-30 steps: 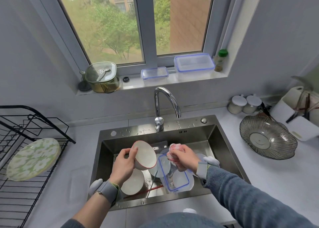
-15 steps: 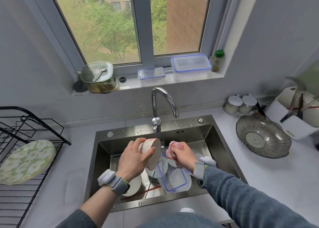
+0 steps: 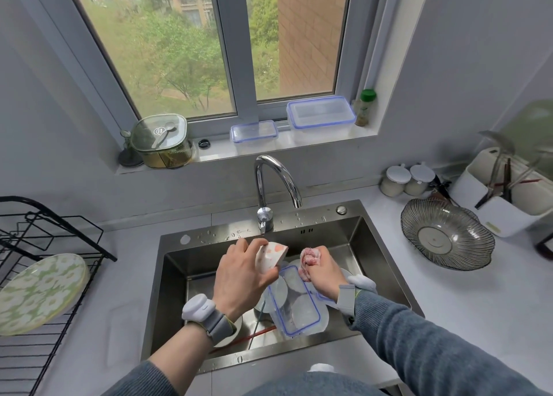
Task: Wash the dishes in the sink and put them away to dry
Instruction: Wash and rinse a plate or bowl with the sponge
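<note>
My left hand [image 3: 239, 279] grips a white bowl [image 3: 270, 256] with pink spots, tilted over the sink [image 3: 386, 264], under the faucet [image 3: 276, 183]. My right hand [image 3: 323, 271] squeezes a pink cloth [image 3: 309, 256] just beside it. No writing is readable on them. The sink walls stand well apart from both hands.

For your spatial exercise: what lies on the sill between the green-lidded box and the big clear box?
In the head view, a black ring and a small clear box.
</note>
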`<action>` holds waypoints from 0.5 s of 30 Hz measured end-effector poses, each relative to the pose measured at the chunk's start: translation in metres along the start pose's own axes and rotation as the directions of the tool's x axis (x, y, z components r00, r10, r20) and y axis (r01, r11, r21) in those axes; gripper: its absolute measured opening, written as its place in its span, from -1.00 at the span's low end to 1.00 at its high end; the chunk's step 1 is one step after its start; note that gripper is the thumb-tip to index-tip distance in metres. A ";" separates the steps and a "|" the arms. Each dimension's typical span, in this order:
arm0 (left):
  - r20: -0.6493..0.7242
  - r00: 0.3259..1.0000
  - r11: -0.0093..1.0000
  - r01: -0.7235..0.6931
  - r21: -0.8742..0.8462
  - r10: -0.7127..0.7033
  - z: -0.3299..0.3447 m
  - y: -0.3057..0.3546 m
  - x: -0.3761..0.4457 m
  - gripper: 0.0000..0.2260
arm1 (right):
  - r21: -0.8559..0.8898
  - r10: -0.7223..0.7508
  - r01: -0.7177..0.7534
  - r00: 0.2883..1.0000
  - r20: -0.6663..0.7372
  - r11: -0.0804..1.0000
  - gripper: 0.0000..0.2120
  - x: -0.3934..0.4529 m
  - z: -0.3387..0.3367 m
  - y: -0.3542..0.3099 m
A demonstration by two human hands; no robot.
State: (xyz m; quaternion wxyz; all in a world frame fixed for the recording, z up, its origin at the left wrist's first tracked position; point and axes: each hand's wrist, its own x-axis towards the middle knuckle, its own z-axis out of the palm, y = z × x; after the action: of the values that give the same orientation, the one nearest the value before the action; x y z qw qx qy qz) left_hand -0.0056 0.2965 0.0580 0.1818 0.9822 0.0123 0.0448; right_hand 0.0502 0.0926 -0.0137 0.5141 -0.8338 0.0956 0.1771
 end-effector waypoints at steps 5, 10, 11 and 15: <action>-0.005 0.999 0.996 -0.033 0.079 0.033 0.003 0.000 -0.003 -0.45 | -0.013 0.036 -0.036 0.999 0.008 0.999 -0.84 -0.023 -0.002 -0.020; 0.029 0.997 0.995 0.071 -0.076 -0.069 0.005 0.000 -0.004 -0.46 | 0.065 0.018 -0.022 0.997 0.069 0.998 -0.79 -0.034 0.004 -0.030; 0.049 0.993 0.984 0.116 -0.135 -0.111 0.005 0.001 -0.005 -0.46 | 0.071 0.002 -0.007 0.997 0.079 0.997 -0.77 -0.037 0.006 -0.032; 0.228 0.935 0.861 0.341 -0.379 -0.270 0.015 -0.002 -0.003 -0.50 | 0.127 -0.067 0.051 0.991 0.119 0.991 -0.57 -0.045 0.014 -0.040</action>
State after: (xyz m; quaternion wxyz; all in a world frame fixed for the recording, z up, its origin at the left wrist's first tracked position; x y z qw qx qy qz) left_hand -0.0073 0.2930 0.0435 0.3899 0.9073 0.1433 -0.0655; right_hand 0.0198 0.1226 0.0310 0.5745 -0.7904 0.0497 0.2067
